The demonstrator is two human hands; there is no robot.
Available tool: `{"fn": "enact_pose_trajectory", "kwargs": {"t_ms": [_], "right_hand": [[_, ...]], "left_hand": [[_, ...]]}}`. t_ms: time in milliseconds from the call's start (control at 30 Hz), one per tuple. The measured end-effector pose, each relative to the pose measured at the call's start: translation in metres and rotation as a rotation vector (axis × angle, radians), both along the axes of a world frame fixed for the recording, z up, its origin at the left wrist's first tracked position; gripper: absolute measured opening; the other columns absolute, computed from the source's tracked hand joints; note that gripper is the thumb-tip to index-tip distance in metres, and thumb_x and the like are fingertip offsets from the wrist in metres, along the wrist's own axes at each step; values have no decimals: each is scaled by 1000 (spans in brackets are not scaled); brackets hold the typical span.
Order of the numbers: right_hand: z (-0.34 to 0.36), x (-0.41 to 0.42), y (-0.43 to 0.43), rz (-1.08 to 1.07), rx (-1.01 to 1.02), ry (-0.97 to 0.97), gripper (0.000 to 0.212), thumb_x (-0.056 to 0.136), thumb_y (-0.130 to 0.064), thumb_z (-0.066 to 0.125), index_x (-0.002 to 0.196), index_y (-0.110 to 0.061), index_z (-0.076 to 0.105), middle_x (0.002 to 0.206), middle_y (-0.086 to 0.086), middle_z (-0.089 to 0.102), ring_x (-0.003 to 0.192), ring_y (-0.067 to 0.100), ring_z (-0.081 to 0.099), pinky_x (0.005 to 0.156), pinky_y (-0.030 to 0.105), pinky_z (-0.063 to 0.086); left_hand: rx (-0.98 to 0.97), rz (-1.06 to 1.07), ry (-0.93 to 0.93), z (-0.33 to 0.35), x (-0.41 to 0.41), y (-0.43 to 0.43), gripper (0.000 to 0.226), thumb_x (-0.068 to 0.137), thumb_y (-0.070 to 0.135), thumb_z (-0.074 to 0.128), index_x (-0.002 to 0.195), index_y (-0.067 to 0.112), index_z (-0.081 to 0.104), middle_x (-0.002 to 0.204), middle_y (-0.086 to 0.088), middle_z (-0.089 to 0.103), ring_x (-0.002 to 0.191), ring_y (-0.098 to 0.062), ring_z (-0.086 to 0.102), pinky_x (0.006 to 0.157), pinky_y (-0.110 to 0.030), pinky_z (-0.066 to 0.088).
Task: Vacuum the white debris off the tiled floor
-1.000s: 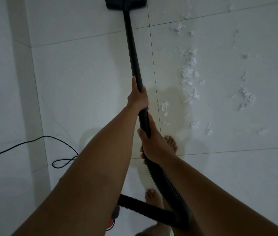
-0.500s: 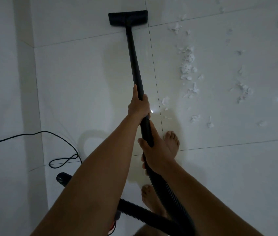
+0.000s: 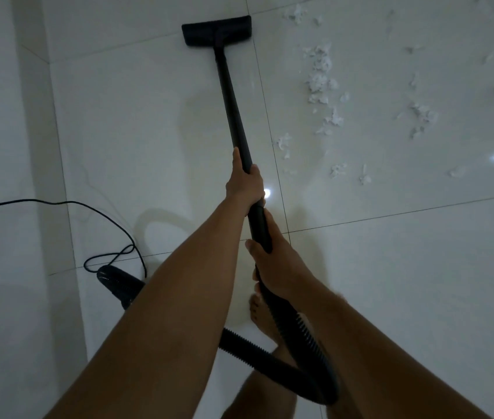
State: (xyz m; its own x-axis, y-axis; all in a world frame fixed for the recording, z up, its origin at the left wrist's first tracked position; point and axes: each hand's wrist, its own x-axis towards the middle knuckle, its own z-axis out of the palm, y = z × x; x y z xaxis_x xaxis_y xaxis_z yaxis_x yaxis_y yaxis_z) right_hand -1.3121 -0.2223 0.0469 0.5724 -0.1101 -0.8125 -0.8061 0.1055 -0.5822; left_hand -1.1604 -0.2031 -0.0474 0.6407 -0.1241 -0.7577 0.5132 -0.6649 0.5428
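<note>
White debris [image 3: 319, 77] scattered on glossy tiled floor [image 3: 118, 116], approx 1-2 o'clock of hands. Floor head [image 3: 217, 31] at 12, beside debris. Left hand [image 3: 244, 184] grips wand [image 3: 230, 95]; right hand [image 3: 272, 264] clamped just below, at hose [image 3: 309, 343] end. Power cord [image 3: 58, 204] at 9.

Black is shown by the floor head [image 3: 217, 30], wand [image 3: 230, 95], ribbed hose [image 3: 300, 334] and cable [image 3: 88, 205]. The tiled floor [image 3: 137, 116] is coloured white and crossed by thin dark lines; the debris [image 3: 319, 75] is seen as white.
</note>
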Motion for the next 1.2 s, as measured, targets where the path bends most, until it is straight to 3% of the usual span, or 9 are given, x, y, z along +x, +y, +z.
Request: {"fn": "enact_pose_trajectory", "kwargs": {"t_ms": [133, 300, 367, 433, 533, 700, 900, 1033, 1200], "right_hand": [[21, -30, 7, 7, 21, 3, 68, 108, -32, 46, 158, -54, 5, 87, 15, 67, 58, 16, 62, 48, 22, 52], [32, -68, 12, 21, 24, -7, 69, 109, -31, 45, 159, -51, 4, 87, 12, 66, 52, 13, 58, 48, 21, 51], [33, -84, 14, 31, 19, -9, 68, 109, -31, 45, 159, -51, 4, 86, 10, 66, 53, 14, 59, 48, 22, 51], [27, -101, 18, 12, 40, -11, 68, 108, -31, 45, 157, -54, 5, 85, 11, 65, 55, 17, 60, 49, 28, 54], [21, -130, 25, -34, 97, -13, 70, 106, -30, 48, 152, -63, 8, 85, 17, 64, 59, 25, 62, 57, 45, 61], [34, -173, 29, 5, 92, 12, 69, 107, -34, 48, 155, -59, 5, 110, 20, 66, 57, 21, 63, 49, 28, 54], [43, -221, 43, 33, 51, -14, 67, 108, -32, 48, 160, -49, 8, 114, 18, 66, 59, 16, 62, 46, 20, 50], [50, -248, 53, 94, -15, -40, 66, 108, -35, 47, 161, -43, 9, 106, 10, 68, 51, 6, 60, 45, 16, 47], [58, -269, 58, 111, -21, -16, 68, 108, -33, 46, 160, -47, 4, 92, 13, 71, 53, 13, 62, 49, 27, 53]], "left_hand": [[22, -19, 36, 23, -31, 8, 65, 109, 34, 34, 160, 45, -6, 85, -9, 64, 51, -15, 58, 44, -23, 48], [28, -8, 56, 41, -69, 15, 66, 109, 34, 34, 160, 44, -5, 82, -9, 62, 51, -16, 59, 51, -28, 51], [35, -8, 42, 42, -86, 18, 65, 109, 34, 34, 160, 43, -5, 92, -6, 62, 56, -16, 60, 55, -29, 52], [40, -2, 33, 40, -103, 20, 64, 109, 35, 34, 160, 44, -4, 102, -5, 62, 60, -16, 60, 56, -28, 52], [36, 45, 43, 35, -132, 25, 65, 109, 35, 36, 159, 47, -3, 98, -12, 65, 51, -16, 57, 42, -23, 49], [35, 62, 41, 36, -177, 36, 66, 108, 35, 37, 159, 47, -3, 101, -15, 65, 56, -19, 59, 52, -29, 54], [36, 58, 69, 45, -225, 52, 67, 108, 34, 37, 159, 46, -5, 93, -15, 63, 59, -21, 61, 61, -35, 59], [29, 77, 89, 50, -253, 64, 67, 108, 35, 37, 159, 47, -5, 92, -16, 63, 59, -21, 62, 56, -32, 55], [16, 75, 100, 59, -275, 69, 67, 109, 32, 37, 160, 45, -6, 85, -15, 63, 55, -20, 60, 50, -28, 51]]}}
